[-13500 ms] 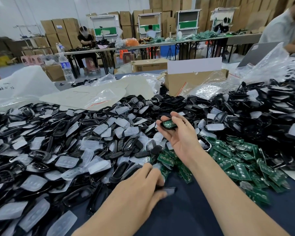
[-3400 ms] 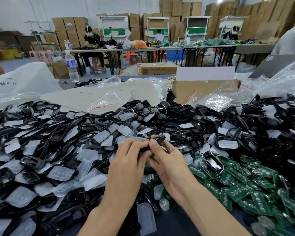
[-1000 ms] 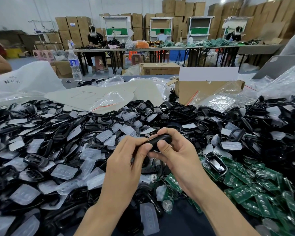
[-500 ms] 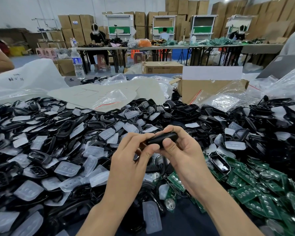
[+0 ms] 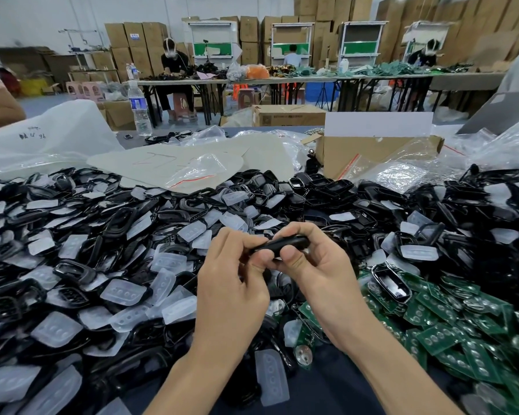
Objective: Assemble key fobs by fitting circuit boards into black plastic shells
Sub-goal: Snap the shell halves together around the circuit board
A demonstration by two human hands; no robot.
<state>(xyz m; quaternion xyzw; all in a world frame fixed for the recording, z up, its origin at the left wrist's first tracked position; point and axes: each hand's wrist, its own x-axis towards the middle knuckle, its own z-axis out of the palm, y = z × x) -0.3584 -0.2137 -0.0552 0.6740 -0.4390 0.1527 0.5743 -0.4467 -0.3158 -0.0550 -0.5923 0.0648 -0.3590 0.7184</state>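
Observation:
Both hands hold one black key fob shell (image 5: 285, 243) edge-on above the parts pile. My left hand (image 5: 232, 283) pinches its left end with curled fingertips. My right hand (image 5: 315, 265) grips its right half, thumb pressed on the near edge and fingers wrapped over the far side. Whether a circuit board sits inside the shell is hidden. A heap of green circuit boards (image 5: 450, 324) lies at the right, and black shells (image 5: 327, 187) mixed with clear rubber button pads (image 5: 123, 292) cover the table.
An open glossy shell (image 5: 391, 284) lies on the boards near my right hand. A cardboard box (image 5: 372, 154) and plastic bags (image 5: 174, 163) sit behind the pile. A water bottle (image 5: 140, 110) stands far left. Bare dark table (image 5: 327, 393) shows between my forearms. Other workers sit at far tables.
Over the last second both hands kept hold of the black shell and squeezed it, barely shifting. Much earlier my right hand held a shell with a green board in it.

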